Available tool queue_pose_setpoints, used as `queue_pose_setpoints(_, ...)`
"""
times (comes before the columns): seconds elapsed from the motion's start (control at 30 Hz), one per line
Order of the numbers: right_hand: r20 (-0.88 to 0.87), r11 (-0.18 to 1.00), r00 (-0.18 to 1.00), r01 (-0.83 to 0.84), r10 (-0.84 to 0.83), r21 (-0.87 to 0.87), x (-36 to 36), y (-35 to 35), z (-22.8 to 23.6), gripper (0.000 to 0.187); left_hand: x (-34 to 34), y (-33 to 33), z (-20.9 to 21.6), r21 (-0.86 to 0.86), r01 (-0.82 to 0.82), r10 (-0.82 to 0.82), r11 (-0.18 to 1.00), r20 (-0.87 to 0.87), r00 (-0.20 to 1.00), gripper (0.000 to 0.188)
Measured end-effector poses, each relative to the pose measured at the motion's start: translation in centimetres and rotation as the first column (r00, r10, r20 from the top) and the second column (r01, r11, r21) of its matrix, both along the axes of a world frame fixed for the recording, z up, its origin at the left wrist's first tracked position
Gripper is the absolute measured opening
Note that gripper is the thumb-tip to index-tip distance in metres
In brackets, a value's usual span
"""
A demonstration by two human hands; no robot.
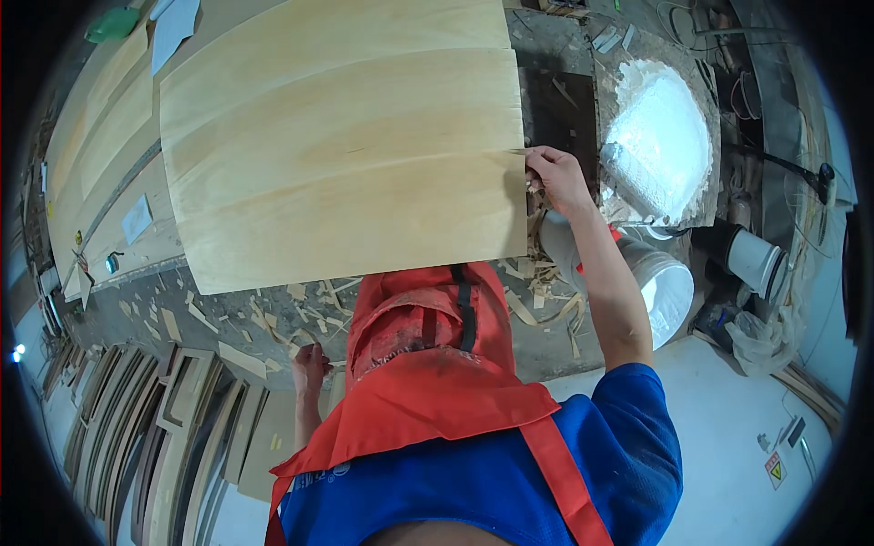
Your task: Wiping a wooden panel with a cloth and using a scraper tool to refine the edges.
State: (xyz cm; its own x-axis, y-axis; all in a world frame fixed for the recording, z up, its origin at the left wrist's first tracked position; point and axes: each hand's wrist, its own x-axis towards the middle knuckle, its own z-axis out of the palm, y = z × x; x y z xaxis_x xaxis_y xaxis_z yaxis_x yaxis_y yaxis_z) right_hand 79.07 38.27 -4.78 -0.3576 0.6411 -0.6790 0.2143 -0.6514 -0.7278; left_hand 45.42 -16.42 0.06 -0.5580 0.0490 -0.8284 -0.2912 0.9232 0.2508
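Remoting in, my right hand (555,179) has the edge of a veneer sheet (364,218) pinched, upper centre of frame, left hand (312,364) curled left of centre (can't tell if it's holding anything), so imo a lopsided tug could split it.

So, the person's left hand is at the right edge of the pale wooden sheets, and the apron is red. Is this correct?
Wrong hand: the head view shows the right hand at that edge of the pale wooden sheets. The apron is red.
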Motion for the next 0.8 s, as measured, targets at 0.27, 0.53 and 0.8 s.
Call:
queue_pose_setpoints(0.27,0.034,0.994,0.999,-0.008,0.004,0.112,0.1,-1.0,0.6,0.015,-0.3,-0.2,0.0,-0.011,0.008,-0.008,1.0,-0.013,1.0,0.039)
queue_pose_setpoints(0.53,0.197,0.965,0.975,-0.144,0.101,0.218,0.3,-2.1,3.5,0.013,-0.4,-0.1,0.2,-0.023,0.0,0.0,1.0,-0.024,1.0,0.04)
queue_pose_setpoints(0.8,0.179,0.914,0.962,-0.255,0.206,0.316,1.8,-2.8,4.6,0.011,-0.8,-0.4,-0.8,0.003,-0.012,0.012,1.0,-0.016,1.0,0.043)
